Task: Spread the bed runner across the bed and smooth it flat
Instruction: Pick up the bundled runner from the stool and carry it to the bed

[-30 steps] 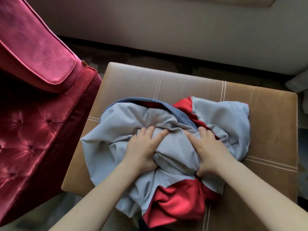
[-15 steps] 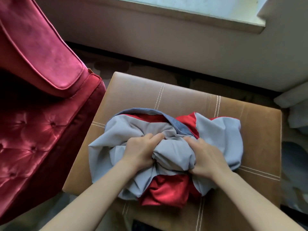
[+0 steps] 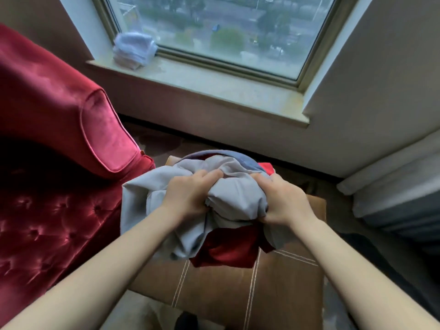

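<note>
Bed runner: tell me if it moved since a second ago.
Yes. The left hand and right hand have bunched the bed runner up, away from the near edge of the ottoman, toward its far end.

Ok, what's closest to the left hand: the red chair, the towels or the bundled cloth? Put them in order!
1. The bundled cloth, gripped in the left hand.
2. The red chair, just to its left.
3. The towels, far off on the windowsill.
</note>
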